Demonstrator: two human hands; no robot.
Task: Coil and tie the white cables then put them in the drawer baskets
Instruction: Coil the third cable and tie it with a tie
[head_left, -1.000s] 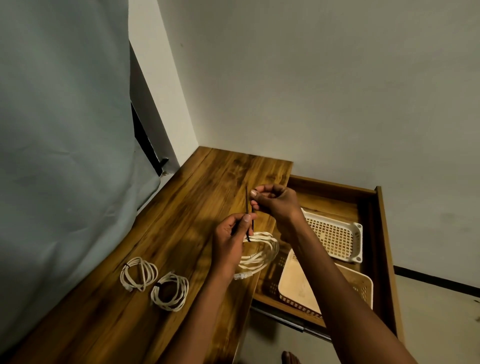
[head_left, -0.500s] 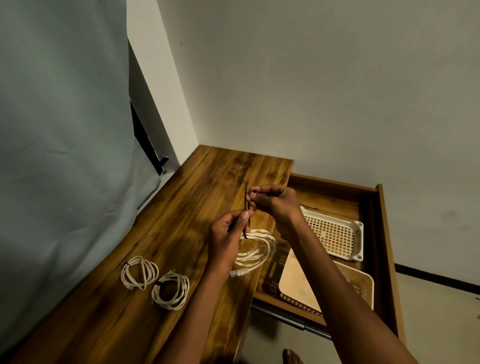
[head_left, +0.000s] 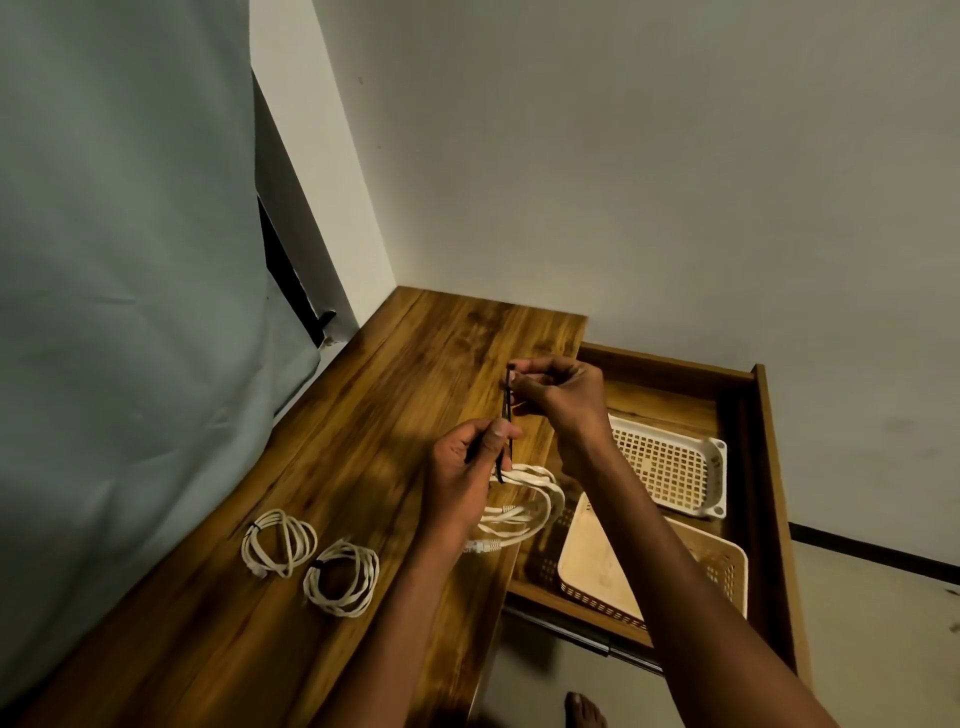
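Left hand (head_left: 462, 478) curled, pinching the lower stretch of a thin black tie (head_left: 506, 415) between thumb and fingers; right hand (head_left: 556, 397) just above and beyond it, pinching the tie's upper end, tie held taut and near upright between the two. Hanging from the tie's bottom, right beside the left hand: a coiled white cable (head_left: 524, 506) with its plug end (head_left: 483, 546) dangling over the desk's right edge. Directly under the right forearm, an open wooden drawer (head_left: 769, 499) pulled out from that edge, holding two baskets: a white lattice basket (head_left: 670, 470) past the wrist and a cream basket (head_left: 722, 566) nearer the body, crossed by the forearm. Left of the left forearm, well apart from the hands, two tied white coils flat on the desk: one (head_left: 279, 541) farther left, another (head_left: 343, 578) just beside it. Bare wooden desk top (head_left: 415, 374) beyond both hands up to the corner of the plain wall (head_left: 623, 182). Far left, a grey curtain (head_left: 119, 260) hanging down to the desk's left edge. Below the arms, a bare foot (head_left: 584, 709) on the floor.
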